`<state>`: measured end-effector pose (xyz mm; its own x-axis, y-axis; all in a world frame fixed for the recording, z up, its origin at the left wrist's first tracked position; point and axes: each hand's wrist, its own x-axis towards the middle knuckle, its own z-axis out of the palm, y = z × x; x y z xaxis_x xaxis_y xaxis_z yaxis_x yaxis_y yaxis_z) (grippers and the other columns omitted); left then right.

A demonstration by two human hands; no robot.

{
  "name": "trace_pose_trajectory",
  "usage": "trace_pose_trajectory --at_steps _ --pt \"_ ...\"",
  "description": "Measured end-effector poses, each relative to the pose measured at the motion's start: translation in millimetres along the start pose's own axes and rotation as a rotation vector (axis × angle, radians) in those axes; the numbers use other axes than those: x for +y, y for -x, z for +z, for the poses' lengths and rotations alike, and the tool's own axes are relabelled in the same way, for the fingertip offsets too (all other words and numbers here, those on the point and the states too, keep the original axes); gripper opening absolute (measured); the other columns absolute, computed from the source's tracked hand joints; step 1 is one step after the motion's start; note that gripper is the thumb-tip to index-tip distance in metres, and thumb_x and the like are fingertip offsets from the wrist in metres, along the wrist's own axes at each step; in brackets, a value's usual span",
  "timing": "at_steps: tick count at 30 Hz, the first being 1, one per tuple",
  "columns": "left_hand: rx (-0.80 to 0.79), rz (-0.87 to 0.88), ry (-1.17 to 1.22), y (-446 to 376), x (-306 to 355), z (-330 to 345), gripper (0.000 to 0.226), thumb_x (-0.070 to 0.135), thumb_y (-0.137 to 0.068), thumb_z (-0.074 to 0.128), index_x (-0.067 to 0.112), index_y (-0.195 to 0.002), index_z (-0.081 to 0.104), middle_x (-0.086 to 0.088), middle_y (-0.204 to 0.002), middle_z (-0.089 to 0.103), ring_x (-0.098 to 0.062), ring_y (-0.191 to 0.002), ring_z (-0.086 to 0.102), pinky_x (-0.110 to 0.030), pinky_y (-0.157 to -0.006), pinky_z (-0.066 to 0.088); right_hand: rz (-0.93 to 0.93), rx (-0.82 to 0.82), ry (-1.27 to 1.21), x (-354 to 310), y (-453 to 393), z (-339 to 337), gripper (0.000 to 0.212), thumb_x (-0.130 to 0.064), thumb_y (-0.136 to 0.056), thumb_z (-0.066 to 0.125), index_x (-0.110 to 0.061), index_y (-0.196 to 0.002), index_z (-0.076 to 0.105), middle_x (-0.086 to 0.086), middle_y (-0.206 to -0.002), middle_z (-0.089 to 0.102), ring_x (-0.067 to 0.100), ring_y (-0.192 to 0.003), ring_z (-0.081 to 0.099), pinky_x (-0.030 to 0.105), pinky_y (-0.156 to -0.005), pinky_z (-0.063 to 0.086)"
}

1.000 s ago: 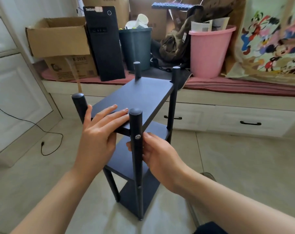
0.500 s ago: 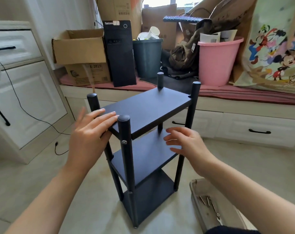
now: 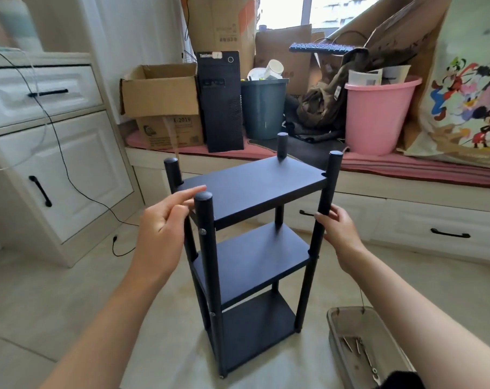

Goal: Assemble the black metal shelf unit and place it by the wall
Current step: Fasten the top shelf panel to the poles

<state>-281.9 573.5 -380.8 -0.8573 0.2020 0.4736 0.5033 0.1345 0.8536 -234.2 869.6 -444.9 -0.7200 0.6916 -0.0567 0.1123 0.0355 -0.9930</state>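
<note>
Shelf unit (image 3: 252, 248) upright on floor, left hand (image 3: 165, 228) loose by front-left post, right hand (image 3: 340, 231) relaxed touching right post; tray (image 3: 333, 324) with metal tools (image 3: 359, 352); pink bucket (image 3: 378, 119) holding papers; PC tower (image 3: 220, 102) labelled "ThinkCentre".

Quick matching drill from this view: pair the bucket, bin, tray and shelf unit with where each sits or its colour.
Things:
1. bucket
2. bin
3. tray
4. shelf unit

Descriptions:
A. dark grey, beside the computer tower
B. on the floor, holding metal tools
C. pink, on the window bench
D. black, standing upright between the hands

Pairs: 1-C, 2-A, 3-B, 4-D
</note>
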Motion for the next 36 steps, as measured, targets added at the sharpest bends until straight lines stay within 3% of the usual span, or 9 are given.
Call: trace_pose_trajectory --at_steps 4,6,10,12,16,21,26,31,36 --pt "0.006 0.0 -0.027 14.6 6.4 9.4 0.033 0.044 -0.091 0.058 0.032 -0.121 0.068 0.008 -0.103 0.076 -0.004 -0.098 0.068 -0.018 -0.09 0.049 -0.031 -0.004 0.019 5.2 -3.6 6.3 0.052 -0.02 -0.099 0.058 -0.022 -0.146 0.037 -0.01 -0.114 0.054 0.017 -0.112 0.051 0.037 -0.1 0.041" --pt "0.052 0.105 -0.224 18.3 0.4 13.4 0.041 0.03 -0.092 0.067 0.026 -0.133 0.061 0.011 -0.113 0.073 0.001 -0.105 0.064 -0.009 -0.091 0.042 -0.056 0.017 0.027 8.3 -4.3 9.3 0.048 -0.021 -0.1 0.056 -0.022 -0.144 0.037 -0.008 -0.117 0.052 0.016 -0.11 0.05 0.034 -0.095 0.04" --pt "0.164 0.189 -0.381 14.2 -13.3 14.2 0.055 0.017 -0.096 0.063 0.015 -0.149 0.045 0.012 -0.13 0.062 -0.025 -0.104 0.064 -0.02 -0.091 0.043 -0.082 0.05 0.094 12.0 -1.8 14.0 0.028 -0.027 -0.101 0.052 -0.023 -0.126 0.04 0.002 -0.124 0.05 0.018 -0.103 0.052 0.032 -0.083 0.04" --pt "0.236 0.271 -0.471 8.0 -19.2 11.5 0.057 0.006 -0.097 0.06 0.008 -0.151 0.042 0.004 -0.136 0.057 -0.026 -0.122 0.055 -0.02 -0.107 0.036 -0.082 0.035 0.138 11.7 3.4 14.1 0.025 -0.031 -0.101 0.051 -0.021 -0.12 0.039 0.006 -0.119 0.052 0.02 -0.101 0.054 0.031 -0.073 0.041" --pt "0.338 0.422 -0.91 -4.7 -28.2 4.5 0.049 -0.009 -0.094 0.05 0.002 -0.141 0.055 -0.014 -0.153 0.046 -0.045 -0.142 0.035 -0.061 -0.118 0.024 -0.136 -0.065 0.247 8.9 21.0 10.1 0.019 -0.029 -0.102 0.048 -0.014 -0.114 0.045 0.012 -0.109 0.058 0.028 -0.1 0.059 0.03 -0.07 0.046" --pt "0.228 0.611 -1.072 -0.2 -30.9 27.4 0.042 -0.002 -0.086 0.05 0.004 -0.12 0.072 -0.01 -0.147 0.055 -0.04 -0.148 0.031 -0.06 -0.123 0.01 -0.209 -0.182 0.332 3.2 42.2 1.2 0.015 -0.023 -0.102 0.048 -0.009 -0.1 0.051 0.02 -0.102 0.059 0.038 -0.097 0.059 0.051 -0.086 0.05" --pt "0.069 0.652 -0.997 8.9 -26.1 65.6 0.049 0.013 -0.089 0.043 0.007 -0.131 0.066 -0.008 -0.135 0.065 -0.034 -0.139 0.048 -0.059 -0.118 0.029 -0.216 -0.229 0.356 6.3 53.9 -8.0 0.008 -0.025 -0.102 0.049 -0.022 -0.095 0.051 0.003 -0.097 0.06 0.026 -0.099 0.061 0.051 -0.092 0.05" --pt "0.067 0.705 -1.027 5.7 -20.9 90.2 0.045 0.008 -0.083 0.072 0.01 -0.128 0.069 -0.006 -0.127 0.07 -0.033 -0.125 0.062 -0.059 -0.11 0.041 -0.25 -0.272 0.375 11.4 61.7 -15.9 0.006 -0.026 -0.1 0.053 -0.028 -0.093 0.053 0.005 -0.088 0.064 0.026 -0.086 0.061 0.053 -0.087 0.053" --pt "0.091 0.725 -1.032 -0.2 -11.9 111.1 0.042 0.001 -0.074 0.081 0.011 -0.114 0.077 -0.006 -0.116 0.075 -0.031 -0.111 0.07 -0.05 -0.096 0.055 -0.34 -0.264 0.408 16.3 72.9 -17.1 0.011 -0.026 -0.098 0.058 -0.033 -0.096 0.049 -0.006 -0.086 0.065 0.022 -0.081 0.064 0.047 -0.08 0.056"
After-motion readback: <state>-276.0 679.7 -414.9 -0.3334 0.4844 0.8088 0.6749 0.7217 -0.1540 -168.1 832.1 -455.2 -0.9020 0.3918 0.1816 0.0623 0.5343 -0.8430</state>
